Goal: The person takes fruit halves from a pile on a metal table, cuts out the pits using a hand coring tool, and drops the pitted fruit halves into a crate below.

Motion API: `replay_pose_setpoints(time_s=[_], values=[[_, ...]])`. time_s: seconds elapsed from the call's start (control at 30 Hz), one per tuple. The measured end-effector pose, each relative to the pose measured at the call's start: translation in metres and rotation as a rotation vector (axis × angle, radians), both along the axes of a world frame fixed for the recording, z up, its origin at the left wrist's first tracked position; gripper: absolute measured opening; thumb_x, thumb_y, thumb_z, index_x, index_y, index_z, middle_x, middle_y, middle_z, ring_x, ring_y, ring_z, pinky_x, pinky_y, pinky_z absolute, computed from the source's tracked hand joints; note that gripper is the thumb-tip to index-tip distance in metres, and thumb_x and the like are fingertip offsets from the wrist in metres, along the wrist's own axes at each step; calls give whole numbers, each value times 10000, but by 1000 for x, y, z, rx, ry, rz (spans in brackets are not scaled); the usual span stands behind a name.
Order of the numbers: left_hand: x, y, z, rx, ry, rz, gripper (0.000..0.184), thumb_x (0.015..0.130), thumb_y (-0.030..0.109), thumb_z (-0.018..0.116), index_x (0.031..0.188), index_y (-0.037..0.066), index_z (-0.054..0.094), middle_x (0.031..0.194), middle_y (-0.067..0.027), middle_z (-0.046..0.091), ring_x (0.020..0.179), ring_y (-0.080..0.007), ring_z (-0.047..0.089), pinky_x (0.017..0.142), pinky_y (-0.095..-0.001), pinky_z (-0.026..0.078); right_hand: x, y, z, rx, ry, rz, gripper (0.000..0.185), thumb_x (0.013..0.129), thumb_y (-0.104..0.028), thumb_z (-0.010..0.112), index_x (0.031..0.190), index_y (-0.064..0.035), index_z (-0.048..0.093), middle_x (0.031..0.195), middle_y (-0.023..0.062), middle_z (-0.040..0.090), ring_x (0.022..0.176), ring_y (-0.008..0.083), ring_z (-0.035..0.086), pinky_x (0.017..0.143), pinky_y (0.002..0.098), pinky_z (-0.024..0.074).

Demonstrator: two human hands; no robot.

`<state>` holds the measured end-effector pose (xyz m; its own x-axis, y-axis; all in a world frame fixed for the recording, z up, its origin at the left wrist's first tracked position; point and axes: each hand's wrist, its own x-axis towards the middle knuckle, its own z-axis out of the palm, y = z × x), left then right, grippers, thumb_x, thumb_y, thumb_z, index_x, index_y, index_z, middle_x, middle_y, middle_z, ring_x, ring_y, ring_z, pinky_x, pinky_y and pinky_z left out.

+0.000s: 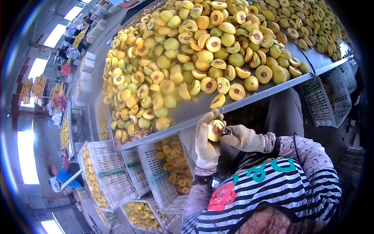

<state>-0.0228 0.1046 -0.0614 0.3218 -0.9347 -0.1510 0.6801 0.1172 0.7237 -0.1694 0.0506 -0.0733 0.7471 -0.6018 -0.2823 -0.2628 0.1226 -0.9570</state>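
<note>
My left hand (206,146), in a pale work glove, is closed around a halved yellow peach (215,130). The peach's cut face, with a brown centre, is turned towards my right hand. In a matching glove, my right hand (244,139) grips a small dark tool (226,132) whose end is at the cut face; its exact kind is too small to make out. Both hands are just in front of the metal table's edge (230,107). On the table beyond lies a big heap of halved peaches (202,50), several with brown pits or hollows showing.
Below the table to the left stand plastic crates (150,163) holding peach halves. Another crate (317,103) is under the table on the right. A dark cord (302,52) crosses the tabletop. Other people (72,177) and more stacked crates (87,64) are along the left.
</note>
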Motion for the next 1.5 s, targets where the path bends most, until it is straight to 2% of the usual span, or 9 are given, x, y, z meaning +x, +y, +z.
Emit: replay_pose_setpoints(time_s=[0.27,0.43,0.63,0.77,0.97,1.0,1.17,1.3,1.5], values=[[-12,-3,3,240,-320,189,527,1061,457,349,1068,-16,582,1032,-168,644,924,-272,652,874,-388,546,10,12,-12,-40,-36,-19,604,939,-573,598,1147,-9,657,923,213,702,885,378,677,786,410,514],[-7,-5,15,243,-218,101,515,1054,367,373,884,-46,628,848,-173,667,740,-240,618,700,-331,498,3,13,-2,-28,-44,22,583,938,-568,601,1141,-25,661,930,209,697,898,375,668,800,411,510],[3,-9,9,121,-95,-37,378,1048,258,468,1061,-63,667,872,-167,693,750,-225,649,680,-305,524,0,5,-2,-25,-14,119,468,959,-487,602,1099,-46,675,919,170,701,869,323,664,808,414,507],[29,-18,20,183,-182,-375,293,1025,165,523,1171,-51,655,879,-108,706,746,-168,643,660,-265,518,-3,1,-3,-20,-21,178,466,958,-488,607,1072,-41,675,885,148,690,820,302,644,790,393,504],[-4,-11,12,43,-278,-10,294,1024,156,532,1215,-45,630,926,-71,696,809,-100,609,747,-239,486,-1,-5,0,291,-2,141,400,943,-450,635,982,-51,643,754,120,634,701,281,624,676,389,502],[-8,-8,7,20,-247,84,296,1025,159,531,1213,-46,631,929,-68,696,814,-92,608,758,-233,481,-1,-4,-2,149,-33,129,422,943,-470,625,1014,-55,651,793,139,652,746,309,638,704,397,507],[25,-10,15,281,-533,-402,320,1026,147,484,1234,-56,621,907,-112,692,797,-139,614,768,-245,486,-1,-3,-4,-188,109,211,440,934,-489,629,1066,-71,678,849,191,681,830,365,668,750,420,522],[0,-11,18,-34,-141,-60,319,1030,143,477,1247,-46,613,864,-125,696,744,-160,617,740,-261,492,-6,-4,-3,212,37,232,464,966,-507,596,1058,-60,680,766,124,652,725,264,635,708,376,505],[24,-17,9,225,-345,-321,274,992,124,559,1182,-51,649,790,-85,702,660,-105,592,630,-233,482,-6,-1,-11,-43,34,239,497,971,-530,585,1092,-56,676,822,111,648,783,220,615,751,363,498]])
